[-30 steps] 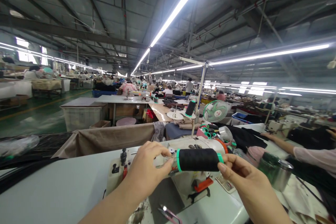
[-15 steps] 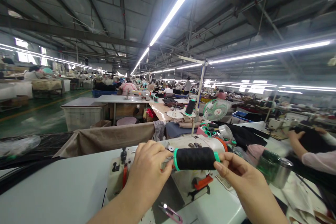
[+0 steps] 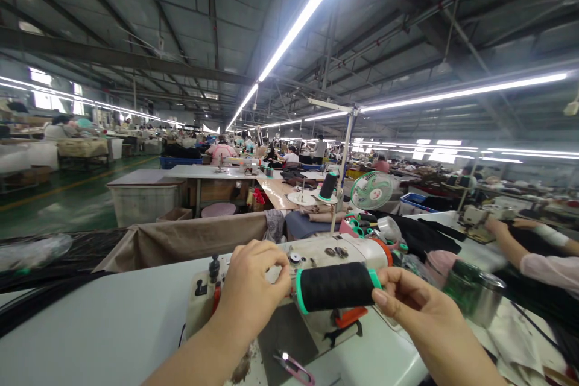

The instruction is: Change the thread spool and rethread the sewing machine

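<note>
A large spool of black thread (image 3: 337, 287) with green ends lies nearly level above the white sewing machine (image 3: 357, 248). My right hand (image 3: 418, 307) pinches its right end between thumb and fingers. My left hand (image 3: 257, 286) is just left of the spool, thumb and forefinger tips together; anything between them is too small to make out. A small gap separates those fingertips from the spool's left rim. Below, thread snips with a pink handle (image 3: 296, 368) lie by the machine's dark plate.
A green fan (image 3: 371, 190) and a second black spool (image 3: 328, 186) stand behind the machine. At right are a metal cup (image 3: 487, 298) and another person's arms (image 3: 520, 250). A brown cloth-lined bin (image 3: 194, 238) lies beyond the white table (image 3: 99, 319).
My left hand has come away from the spool's left end and moved slightly left. The spool's left end has dipped and now shows a little nearer. The other person's arms have shifted left.
</note>
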Tool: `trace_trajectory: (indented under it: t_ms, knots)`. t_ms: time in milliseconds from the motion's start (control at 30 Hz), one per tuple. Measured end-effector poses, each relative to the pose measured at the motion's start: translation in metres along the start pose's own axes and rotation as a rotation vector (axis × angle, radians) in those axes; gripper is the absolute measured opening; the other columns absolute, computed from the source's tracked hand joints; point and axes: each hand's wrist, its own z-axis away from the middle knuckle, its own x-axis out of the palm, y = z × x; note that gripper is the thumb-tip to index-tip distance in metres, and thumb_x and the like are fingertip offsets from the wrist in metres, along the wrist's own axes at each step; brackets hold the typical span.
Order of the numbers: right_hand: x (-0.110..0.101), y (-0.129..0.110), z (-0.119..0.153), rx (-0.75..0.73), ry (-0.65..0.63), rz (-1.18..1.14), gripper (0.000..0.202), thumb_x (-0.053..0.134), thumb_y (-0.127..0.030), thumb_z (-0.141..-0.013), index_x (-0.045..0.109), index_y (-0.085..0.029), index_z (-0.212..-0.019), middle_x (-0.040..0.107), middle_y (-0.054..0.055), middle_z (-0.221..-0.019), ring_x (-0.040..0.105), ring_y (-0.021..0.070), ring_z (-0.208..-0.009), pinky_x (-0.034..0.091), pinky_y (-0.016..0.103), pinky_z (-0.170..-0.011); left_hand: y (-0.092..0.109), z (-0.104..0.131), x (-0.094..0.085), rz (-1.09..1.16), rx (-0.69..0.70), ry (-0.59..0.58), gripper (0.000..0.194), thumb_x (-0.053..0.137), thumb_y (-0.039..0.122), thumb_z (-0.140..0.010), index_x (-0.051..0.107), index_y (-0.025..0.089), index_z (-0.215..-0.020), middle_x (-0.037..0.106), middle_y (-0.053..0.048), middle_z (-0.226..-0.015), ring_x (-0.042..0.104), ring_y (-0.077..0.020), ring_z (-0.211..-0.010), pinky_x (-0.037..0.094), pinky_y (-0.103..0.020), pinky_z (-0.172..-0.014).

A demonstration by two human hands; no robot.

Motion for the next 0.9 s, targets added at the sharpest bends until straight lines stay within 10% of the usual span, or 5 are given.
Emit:
trace_trajectory:
  t_ms: [300,467,700,900]
  knots:
    - [-0.009,-0.016,-0.02,0.076,0.085,-0.326,0.052,0.102,-0.046,-0.045,0.079,-0.019,-0.083,0.068,0.004,-0.086,0.06,0.0146,-0.078,0.054,0.023,-0.07,-0.023,-0.002,0.006,0.241,-0.231,0.042,0.007,0.058,0.022,-0.067,0.063,0.022,-0.062,0.064,-0.004,-0.109,0.064,-0.0213,-0.093,0.045,-0.032,-0.073]
    - [-0.009,-0.008,-0.057,-0.055,0.246,-0.345,0.056,0.103,-0.046,-0.037,0.074,-0.019,-0.076,0.065,0.001,-0.079,0.058,0.0125,-0.072,0.051,0.02,-0.062,-0.015,0.0,0.008,0.738,-0.344,0.0,0.011,0.064,0.028,-0.069,0.058,0.019,-0.065,0.058,-0.007,-0.124,0.064,-0.0275,-0.12,0.048,-0.033,-0.093]
    - [-0.004,-0.003,-0.127,-0.331,0.271,0.259,0.046,0.083,-0.058,-0.067,0.066,-0.02,-0.086,0.059,-0.002,-0.068,0.051,0.0141,-0.06,0.042,0.028,-0.056,-0.004,-0.024,-0.001,0.871,-0.328,0.095,0.015,0.07,0.03,-0.069,0.061,0.018,-0.068,0.057,-0.007,-0.121,0.064,-0.0268,-0.116,0.046,-0.034,-0.096]
    - [0.031,-0.018,-0.199,-0.533,0.278,0.781,0.014,0.07,-0.032,-0.08,0.061,-0.022,-0.082,0.065,0.002,-0.074,0.06,0.0206,-0.074,0.044,0.034,-0.073,-0.008,-0.069,0.0,0.741,-0.304,0.095,0.016,0.066,0.034,-0.066,0.062,0.019,-0.068,0.067,-0.006,-0.122,0.063,-0.0247,-0.112,0.045,-0.034,-0.093]
